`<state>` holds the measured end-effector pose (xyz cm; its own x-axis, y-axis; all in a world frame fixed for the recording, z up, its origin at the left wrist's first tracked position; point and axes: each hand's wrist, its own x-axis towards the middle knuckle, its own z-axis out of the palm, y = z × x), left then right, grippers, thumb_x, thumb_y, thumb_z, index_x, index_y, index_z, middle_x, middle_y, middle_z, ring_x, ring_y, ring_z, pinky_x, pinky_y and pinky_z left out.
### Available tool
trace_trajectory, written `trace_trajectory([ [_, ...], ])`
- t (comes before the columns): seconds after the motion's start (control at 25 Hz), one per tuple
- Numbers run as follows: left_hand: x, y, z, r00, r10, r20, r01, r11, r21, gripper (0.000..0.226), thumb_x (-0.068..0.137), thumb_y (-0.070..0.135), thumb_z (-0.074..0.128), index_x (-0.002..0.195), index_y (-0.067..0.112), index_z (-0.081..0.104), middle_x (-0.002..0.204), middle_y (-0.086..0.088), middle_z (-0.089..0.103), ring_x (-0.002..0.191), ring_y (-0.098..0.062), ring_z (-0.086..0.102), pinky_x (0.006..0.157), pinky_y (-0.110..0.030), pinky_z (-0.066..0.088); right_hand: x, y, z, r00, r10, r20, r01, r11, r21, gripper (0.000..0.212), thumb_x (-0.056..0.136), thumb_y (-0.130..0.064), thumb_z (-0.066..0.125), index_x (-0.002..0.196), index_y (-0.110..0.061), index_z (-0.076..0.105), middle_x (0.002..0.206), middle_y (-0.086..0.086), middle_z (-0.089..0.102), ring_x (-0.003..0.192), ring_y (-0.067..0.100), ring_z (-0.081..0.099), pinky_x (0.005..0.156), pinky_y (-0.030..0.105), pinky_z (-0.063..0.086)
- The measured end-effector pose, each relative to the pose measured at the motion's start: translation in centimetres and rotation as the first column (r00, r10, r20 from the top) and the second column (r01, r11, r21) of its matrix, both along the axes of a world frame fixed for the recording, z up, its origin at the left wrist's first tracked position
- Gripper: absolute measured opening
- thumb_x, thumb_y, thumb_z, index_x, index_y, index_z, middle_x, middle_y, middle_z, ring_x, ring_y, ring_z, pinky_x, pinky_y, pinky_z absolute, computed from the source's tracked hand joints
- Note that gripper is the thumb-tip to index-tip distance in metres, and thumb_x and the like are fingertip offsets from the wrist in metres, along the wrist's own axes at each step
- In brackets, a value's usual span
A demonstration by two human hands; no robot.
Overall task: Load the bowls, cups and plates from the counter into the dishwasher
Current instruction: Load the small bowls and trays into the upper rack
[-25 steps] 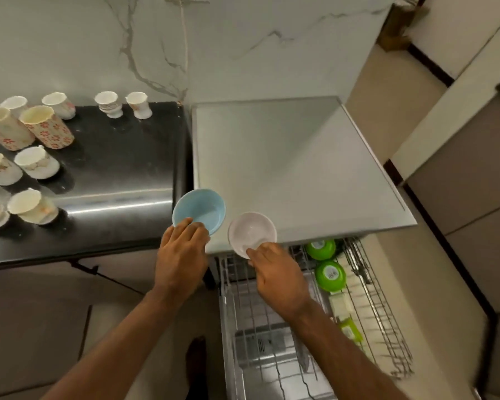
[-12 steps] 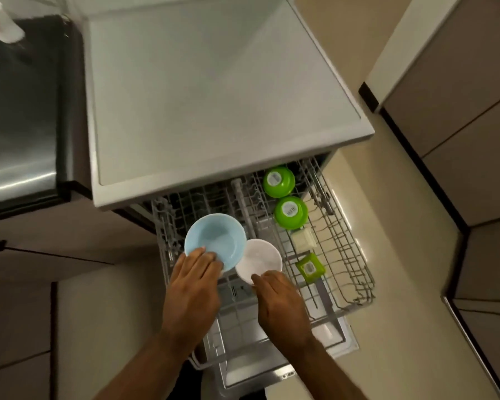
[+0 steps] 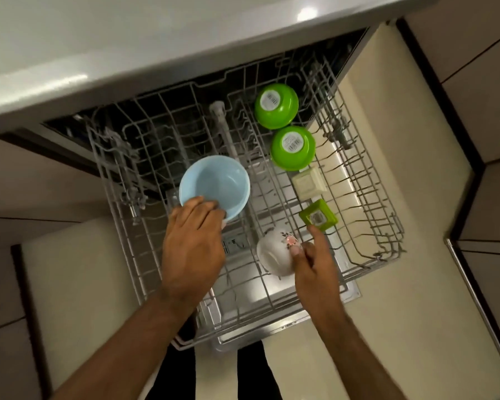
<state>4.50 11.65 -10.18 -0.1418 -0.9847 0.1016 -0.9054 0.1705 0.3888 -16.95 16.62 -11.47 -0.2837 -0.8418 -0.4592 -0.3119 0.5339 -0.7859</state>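
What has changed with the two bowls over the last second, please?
Both bowls came off the countertop and down over the rack. The right hand has tipped the white bowl onto its side; the left hand keeps the blue bowl mouth-up. The green bowls stayed put.

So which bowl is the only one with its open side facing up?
The light blue bowl in the left hand. Both green bowls sit bottom-up in the rack, and the white flowered bowl is tipped sideways.

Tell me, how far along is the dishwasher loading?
Four pieces already sit upside down along the wire rack: two round green bowls, a cream square dish, a green square dish. Left hand holds a pale blue bowl; right hand tips a white floral bowl. The counter's remainder is out of view.
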Motion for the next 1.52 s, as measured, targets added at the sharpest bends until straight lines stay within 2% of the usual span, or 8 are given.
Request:
trace_trajectory([
  [0.12,0.0,0.0,-1.1,1.000,0.015,-0.003,-0.015,1.000,-0.021,0.027,0.087,-0.001,0.060,0.110,0.001,0.074,0.119,-0.014,0.072,0.123,-0.036,0.061,0.106,-0.056,0.046,-0.3,-0.9,-0.4,0.991,-0.070,0.113,0.044,0.975,0.217,0.057,0.103,-0.023,0.056,0.154,-0.031,0.032,0.129,-0.003,0.062,0.112,0.011,0.058,0.088,0.026,0.047],
  [0.28,-0.2,0.5,-2.3,1.000,0.028,-0.006,-0.028,0.999,-0.030,0.030,0.089,0.004,0.052,0.109,0.000,0.074,0.118,-0.016,0.073,0.123,-0.036,0.062,0.108,-0.054,0.046,-0.8,-3.0,-1.4,0.992,-0.046,0.120,0.007,0.953,0.302,0.063,0.102,-0.023,0.058,0.156,-0.034,0.027,0.117,-0.006,0.061,0.110,0.014,0.057,0.097,0.041,0.050],
  [0.52,-0.7,0.9,-3.5,0.999,0.032,-0.021,-0.032,0.999,0.010,0.032,0.092,0.008,0.050,0.111,0.002,0.075,0.121,-0.014,0.072,0.126,-0.034,0.061,0.108,-0.057,0.046,-0.1,-3.2,-2.5,0.978,-0.011,-0.206,0.058,0.974,0.220,0.045,0.105,-0.022,0.049,0.150,-0.024,0.040,0.100,-0.006,0.064,0.099,0.016,0.062,0.078,0.028,0.043],
  [0.76,-1.1,1.3,-3.6,0.999,-0.019,-0.045,0.019,1.000,-0.001,0.028,0.088,0.003,0.059,0.110,0.003,0.075,0.119,-0.013,0.072,0.124,-0.033,0.061,0.108,-0.055,0.047,-0.6,-3.0,-3.3,0.971,-0.080,-0.226,0.112,0.985,0.131,0.039,0.105,-0.030,0.050,0.143,-0.022,0.047,0.112,0.000,0.067,0.102,0.016,0.064,0.083,0.033,0.052],
  [1.0,-1.3,2.0,-3.8,0.999,-0.029,-0.043,0.031,0.998,0.057,0.024,0.085,-0.005,0.074,0.106,0.004,0.076,0.122,-0.015,0.071,0.127,-0.037,0.060,0.104,-0.059,0.050,-1.1,-2.5,-3.3,0.951,0.039,-0.306,0.004,0.990,0.141,0.030,0.103,-0.028,0.054,0.132,-0.020,0.054,0.107,-0.005,0.066,0.099,0.013,0.063,0.064,0.009,0.034],
  [1.24,-1.2,2.1,-3.6,0.995,-0.087,-0.041,0.091,0.989,0.114,0.029,0.078,-0.007,0.078,0.102,0.009,0.077,0.132,-0.014,0.068,0.137,-0.036,0.052,0.109,-0.056,0.048,-0.2,-2.7,-2.6,0.869,0.074,-0.489,-0.112,0.993,-0.049,0.045,0.095,-0.022,0.067,0.138,-0.014,0.055,0.132,0.005,0.063,0.123,0.019,0.056,0.096,0.027,0.045],
  [1.4,-1.2,2.1,-3.9,0.989,-0.126,-0.074,0.137,0.976,0.172,0.033,0.077,-0.010,0.077,0.102,0.011,0.071,0.145,-0.015,0.058,0.147,-0.034,0.041,0.110,-0.057,0.046,0.6,-3.2,-1.1,0.788,0.354,-0.504,-0.549,0.776,-0.312,0.056,0.087,-0.004,0.070,0.140,-0.010,0.055,0.142,0.007,0.056,0.138,0.019,0.045,0.112,0.030,0.039],
  [1.52,-1.1,1.8,-3.9,0.976,-0.133,-0.170,0.162,0.973,0.167,0.028,0.086,-0.007,0.072,0.105,0.012,0.063,0.151,-0.013,0.051,0.151,-0.029,0.033,0.106,-0.056,0.051,1.2,-4.0,-1.2,0.683,0.413,-0.602,-0.693,0.626,-0.358,0.033,0.094,-0.010,0.056,0.125,-0.010,0.068,0.124,0.008,0.069,0.122,0.021,0.060,0.101,0.032,0.051],
])
